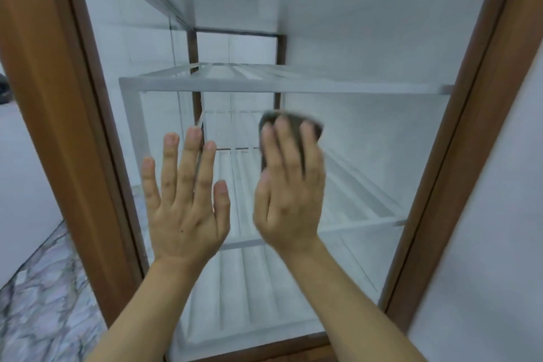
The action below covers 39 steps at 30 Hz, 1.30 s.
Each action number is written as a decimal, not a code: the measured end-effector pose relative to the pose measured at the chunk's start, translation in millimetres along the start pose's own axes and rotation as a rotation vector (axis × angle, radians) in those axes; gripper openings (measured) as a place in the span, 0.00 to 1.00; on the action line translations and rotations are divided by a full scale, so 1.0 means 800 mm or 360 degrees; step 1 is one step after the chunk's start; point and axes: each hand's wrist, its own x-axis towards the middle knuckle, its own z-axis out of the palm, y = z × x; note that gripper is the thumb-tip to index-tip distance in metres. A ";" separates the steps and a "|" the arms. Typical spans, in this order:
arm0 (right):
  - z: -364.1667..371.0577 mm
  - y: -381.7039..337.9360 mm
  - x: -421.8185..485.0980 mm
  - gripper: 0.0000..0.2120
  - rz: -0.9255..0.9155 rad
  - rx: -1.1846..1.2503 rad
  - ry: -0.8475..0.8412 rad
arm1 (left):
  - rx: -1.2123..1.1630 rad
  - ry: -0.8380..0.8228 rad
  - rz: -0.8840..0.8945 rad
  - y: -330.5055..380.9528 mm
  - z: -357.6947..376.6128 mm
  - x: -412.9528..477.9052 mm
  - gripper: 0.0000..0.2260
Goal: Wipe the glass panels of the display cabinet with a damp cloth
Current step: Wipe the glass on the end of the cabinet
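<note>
The display cabinet has a brown wooden frame (50, 97) around a tall glass panel (367, 156). My right hand (289, 203) presses a dark grey cloth (294, 120) against the glass near the panel's middle; the cloth shows above and between my fingers, and the hand is motion-blurred. My left hand (185, 214) lies flat on the glass beside it, fingers spread and straight, holding nothing.
Behind the glass are white slatted shelves (264, 87) with nothing on them. The frame's right post (470, 156) stands by a white wall (499, 244). A marbled floor (38, 303) shows at the lower left.
</note>
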 end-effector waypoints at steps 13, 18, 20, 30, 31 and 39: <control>-0.002 0.004 0.005 0.25 -0.0060 0.0034 0.0038 | -0.0021 0.0030 -0.0022 0.001 0.001 0.001 0.24; -0.026 0.060 -0.106 0.25 -0.0157 -0.0173 -0.0196 | -0.0021 0.0017 -0.0025 0.002 0.000 0.003 0.23; -0.027 0.065 -0.055 0.23 0.0092 -0.0142 0.0053 | -0.0011 0.0003 -0.0051 0.004 -0.001 0.002 0.23; -0.001 0.003 -0.093 0.28 -0.0345 -0.0140 -0.0268 | 0.0053 0.0020 -0.0008 -0.018 -0.030 0.001 0.24; -0.006 0.017 -0.107 0.27 -0.0340 -0.0161 -0.0282 | 0.0116 0.0046 -0.0019 -0.027 -0.036 -0.001 0.25; 0.014 -0.027 0.044 0.23 0.0231 0.0048 0.0233 | 0.0419 -0.0150 -0.0001 -0.045 -0.036 -0.004 0.29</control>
